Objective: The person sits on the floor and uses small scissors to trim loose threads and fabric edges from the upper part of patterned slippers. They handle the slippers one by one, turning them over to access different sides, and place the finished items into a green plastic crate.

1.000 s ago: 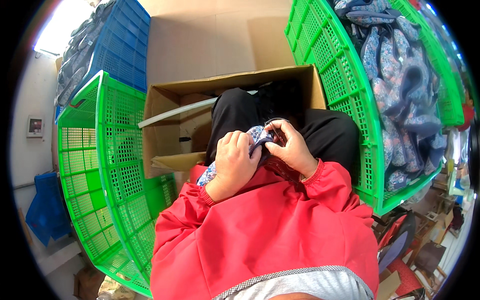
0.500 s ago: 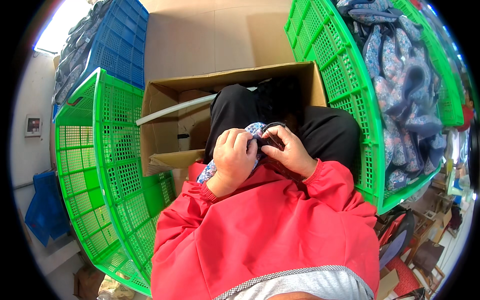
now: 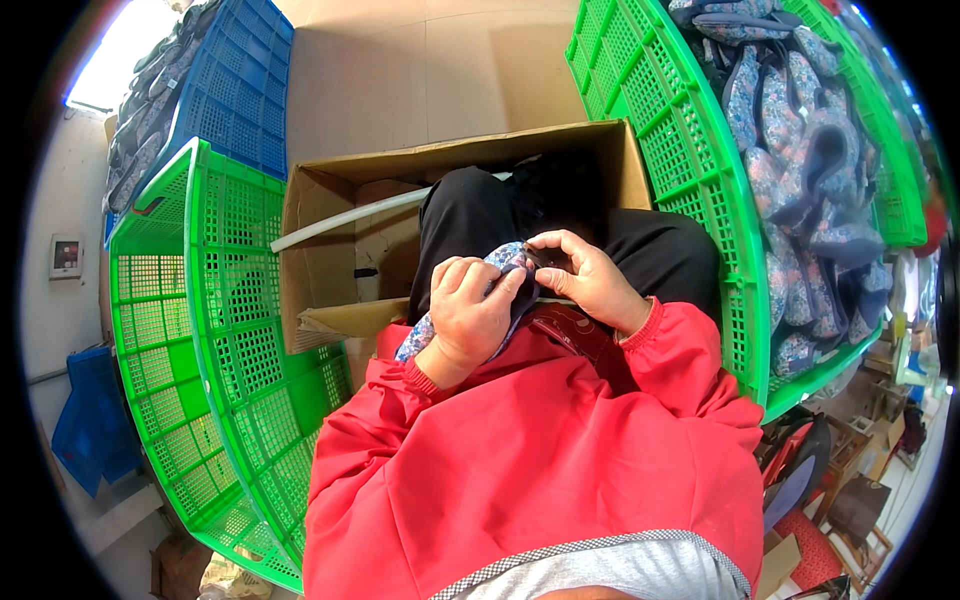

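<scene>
Over my lap, a padded piece of blue-and-pink floral cloth with a dark navy underside (image 3: 508, 257) is held between both hands. My left hand (image 3: 468, 312) is closed round its middle, thumb along the near side, and a floral end shows below that hand. My right hand (image 3: 592, 283) has thumb and forefinger at the cloth's upper right edge, closed on it; the exact spot they pinch is small and partly covered. A dark reddish-brown strip or band (image 3: 575, 328) lies under my right wrist, its kind unclear.
An open cardboard box (image 3: 330, 250) stands beyond my knees, with a white tube (image 3: 350, 220) across it. Green crates (image 3: 245, 300) line the left. On the right, a green crate (image 3: 690, 170) holds many similar floral pieces (image 3: 800, 190). A blue crate (image 3: 240, 90) stands far left.
The dark cord-like loop at my right fingers is no longer visible there. My right hand has shifted slightly and opened its grip angle, showing more of the cloth's floral end. My left hand stays nearly still.
</scene>
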Available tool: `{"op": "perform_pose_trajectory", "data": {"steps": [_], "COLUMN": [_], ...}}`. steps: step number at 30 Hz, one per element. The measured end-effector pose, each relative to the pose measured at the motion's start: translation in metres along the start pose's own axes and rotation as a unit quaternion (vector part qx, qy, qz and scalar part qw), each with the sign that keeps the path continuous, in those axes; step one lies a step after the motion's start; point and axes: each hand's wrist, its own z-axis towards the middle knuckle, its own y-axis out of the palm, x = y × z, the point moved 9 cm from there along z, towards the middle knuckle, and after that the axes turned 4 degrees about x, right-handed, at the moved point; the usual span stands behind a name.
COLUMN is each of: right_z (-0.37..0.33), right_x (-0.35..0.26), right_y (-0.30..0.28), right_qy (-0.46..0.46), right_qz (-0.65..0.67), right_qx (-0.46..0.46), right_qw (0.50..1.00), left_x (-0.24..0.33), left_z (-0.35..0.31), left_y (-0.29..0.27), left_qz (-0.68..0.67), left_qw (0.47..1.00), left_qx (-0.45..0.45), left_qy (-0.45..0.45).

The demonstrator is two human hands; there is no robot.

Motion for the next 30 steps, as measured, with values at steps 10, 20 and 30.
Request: {"op": "perform_pose_trajectory", "data": {"steps": [10, 20, 30], "right_z": [0.006, 0.01, 0.013], "right_x": [-0.028, -0.034, -0.026], "right_y": [-0.002, 0.008, 0.007], "right_qy": [-0.001, -0.027, -0.033], "right_qz": [-0.101, -0.288, -0.253], "right_qx": [-0.071, -0.122, -0.124], "right_qw": [0.992, 0.949, 0.959], "left_x": [0.0, 0.001, -0.001], "left_z": [-0.003, 0.0, -0.001], "left_y": [-0.001, -0.003, -0.001], "left_qz": [0.003, -0.006, -0.009], "left_qw": [1.0, 1.0, 1.0], "left_qx": [0.004, -0.002, -0.007], "left_qy": [0.015, 0.02, 0.014]}}
